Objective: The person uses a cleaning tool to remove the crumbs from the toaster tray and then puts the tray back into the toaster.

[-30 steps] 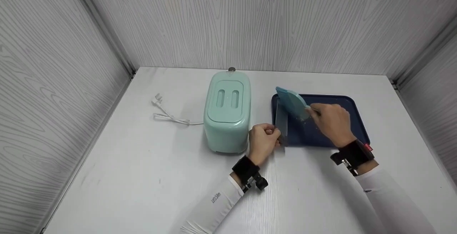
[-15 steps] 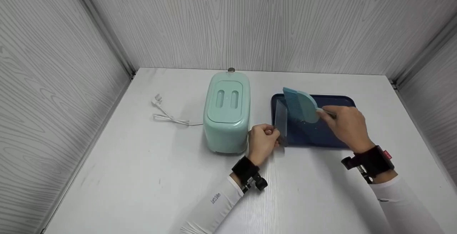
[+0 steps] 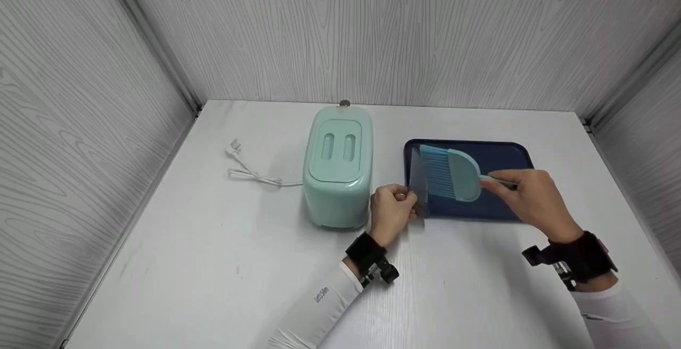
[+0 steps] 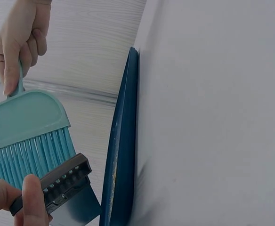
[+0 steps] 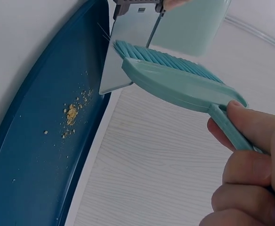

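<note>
My right hand point(image 3: 534, 200) pinches the handle of a small teal hand brush point(image 3: 465, 176) over the navy tray point(image 3: 497, 152). Its bristles point(image 3: 437, 171) point left, with their tips right at the blade of a flat scraper point(image 3: 419, 181). By its dark end grip point(image 4: 64, 181), my left hand point(image 3: 391, 210) pinches that scraper between thumb and fingers, at the tray's left edge. In the right wrist view the smooth blade point(image 5: 130, 52) tilts over the tray's rim. Yellowish crumbs point(image 5: 71, 114) lie loose on the tray floor, with finer specks scattered around them.
A mint-green toaster point(image 3: 340, 152) with a lid on top stands just left of my left hand. From its left side a white cord runs to a plug point(image 3: 234, 149) on the white table point(image 3: 239, 280). Grey wood-grain panels point(image 3: 372, 35) enclose the back and sides.
My right hand has moved right and nearer to me, turning the brush so its broad face shows. My left hand and the scraper have stayed in place.
</note>
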`<state>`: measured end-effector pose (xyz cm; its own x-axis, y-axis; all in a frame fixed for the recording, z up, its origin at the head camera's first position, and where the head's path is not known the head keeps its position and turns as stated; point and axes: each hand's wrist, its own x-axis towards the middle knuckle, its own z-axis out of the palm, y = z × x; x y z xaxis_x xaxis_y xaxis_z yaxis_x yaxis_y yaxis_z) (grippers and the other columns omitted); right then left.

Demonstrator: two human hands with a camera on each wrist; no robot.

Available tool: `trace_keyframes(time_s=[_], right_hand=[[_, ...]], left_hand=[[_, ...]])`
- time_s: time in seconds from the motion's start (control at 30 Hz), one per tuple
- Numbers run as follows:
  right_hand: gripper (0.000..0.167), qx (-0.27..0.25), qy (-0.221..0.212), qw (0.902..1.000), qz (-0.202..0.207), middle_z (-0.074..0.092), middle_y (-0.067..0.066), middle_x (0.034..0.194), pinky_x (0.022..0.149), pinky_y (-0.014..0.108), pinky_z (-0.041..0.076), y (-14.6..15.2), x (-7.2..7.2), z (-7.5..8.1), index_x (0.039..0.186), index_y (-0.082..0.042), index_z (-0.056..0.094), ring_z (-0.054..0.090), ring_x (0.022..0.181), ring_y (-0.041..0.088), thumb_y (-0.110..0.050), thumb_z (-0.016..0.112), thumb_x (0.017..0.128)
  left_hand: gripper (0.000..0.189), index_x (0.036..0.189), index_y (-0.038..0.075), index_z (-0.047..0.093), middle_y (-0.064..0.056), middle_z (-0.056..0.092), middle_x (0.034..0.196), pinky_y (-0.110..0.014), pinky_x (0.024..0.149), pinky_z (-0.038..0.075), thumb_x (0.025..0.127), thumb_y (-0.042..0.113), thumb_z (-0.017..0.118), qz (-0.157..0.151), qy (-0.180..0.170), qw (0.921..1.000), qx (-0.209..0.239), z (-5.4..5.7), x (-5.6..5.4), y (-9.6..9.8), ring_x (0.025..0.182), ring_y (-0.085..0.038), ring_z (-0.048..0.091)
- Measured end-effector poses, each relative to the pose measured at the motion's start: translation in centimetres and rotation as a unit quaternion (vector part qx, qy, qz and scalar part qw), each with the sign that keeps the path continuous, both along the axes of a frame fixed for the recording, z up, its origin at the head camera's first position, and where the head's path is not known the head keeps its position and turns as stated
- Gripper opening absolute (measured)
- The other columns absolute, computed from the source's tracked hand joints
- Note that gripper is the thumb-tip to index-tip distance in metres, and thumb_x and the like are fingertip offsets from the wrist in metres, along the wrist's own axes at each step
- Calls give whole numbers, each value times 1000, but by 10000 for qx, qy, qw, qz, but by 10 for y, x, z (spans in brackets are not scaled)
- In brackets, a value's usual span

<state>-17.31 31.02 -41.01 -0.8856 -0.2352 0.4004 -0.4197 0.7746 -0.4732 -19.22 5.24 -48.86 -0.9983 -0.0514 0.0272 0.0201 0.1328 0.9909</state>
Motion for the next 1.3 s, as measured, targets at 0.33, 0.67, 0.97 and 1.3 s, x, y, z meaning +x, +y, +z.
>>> trace_keyframes(time_s=[0.33,0.67,0.97,1.3], right_hand=[[24,-33,-151,9998,161,78,18,102,53,15,38,2,10,-5,106,-1,81,49,52,5,-22,78,94],[20,112,-117,9996,215,79,15,99,52,15,37,-5,9,-6,104,-4,82,49,53,2,-20,79,93],[17,262,271,9988,307,79,13,92,53,17,43,-13,5,-10,103,-4,82,62,58,10,-17,80,91],[21,590,563,9966,126,79,13,85,50,27,49,-19,0,-11,103,-2,82,67,58,18,-18,82,90]], left_hand=[[8,96,-4,75,2,63,68,-25,48,60,90,1,71,82,-60,9999,45,2,1,2,50,-12,67],[8,96,-4,75,2,61,68,-26,49,60,90,1,71,64,-50,9999,72,1,0,1,51,-12,66],[9,95,-5,75,3,62,67,-26,49,60,91,1,70,0,115,9998,133,0,1,-1,50,-10,65],[6,93,-4,74,2,63,68,-27,49,61,91,0,70,-24,132,9997,208,2,0,-1,49,-8,64]])
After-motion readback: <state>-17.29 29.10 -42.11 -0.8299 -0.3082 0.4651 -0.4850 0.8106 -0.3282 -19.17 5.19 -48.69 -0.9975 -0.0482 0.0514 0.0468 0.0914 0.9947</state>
